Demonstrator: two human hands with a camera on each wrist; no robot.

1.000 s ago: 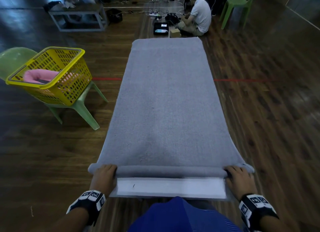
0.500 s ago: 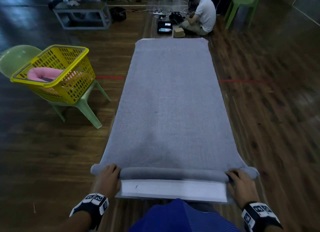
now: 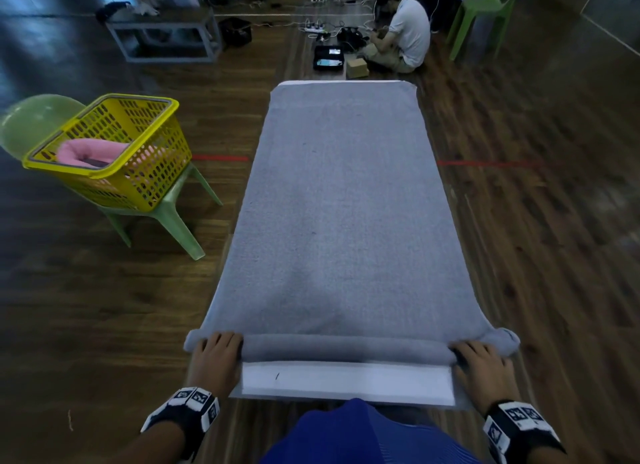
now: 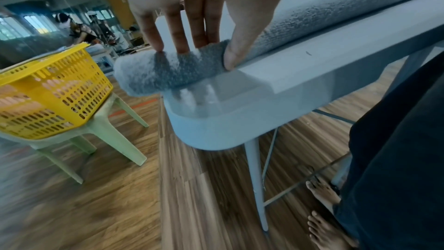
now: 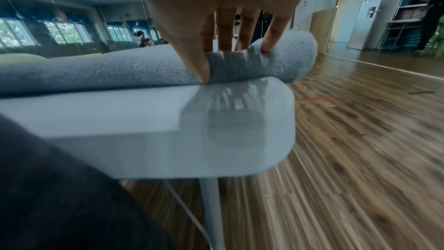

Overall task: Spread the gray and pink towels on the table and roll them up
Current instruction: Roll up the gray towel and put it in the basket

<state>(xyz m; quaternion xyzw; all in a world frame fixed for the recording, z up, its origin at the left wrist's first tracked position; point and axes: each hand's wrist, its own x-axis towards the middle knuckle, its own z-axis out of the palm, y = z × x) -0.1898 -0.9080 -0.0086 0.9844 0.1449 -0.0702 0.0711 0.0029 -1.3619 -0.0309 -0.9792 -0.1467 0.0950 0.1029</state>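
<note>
Pinching the rolled near end of the gray towel [image 3: 341,221] on the table [image 3: 346,380], your left hand [image 3: 214,359] and right hand [image 3: 483,366] curled round it, while the pink towel [image 3: 91,150] lay in the basket [image 3: 152,172].

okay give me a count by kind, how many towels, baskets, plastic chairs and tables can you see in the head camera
Towels: 2, the gray towel and the pink towel
Baskets: 1, the yellow basket
Plastic chairs: 2, the green chair under the basket and the far green chair
Tables: 2, the white table and the far gray table
Total: 7
</note>
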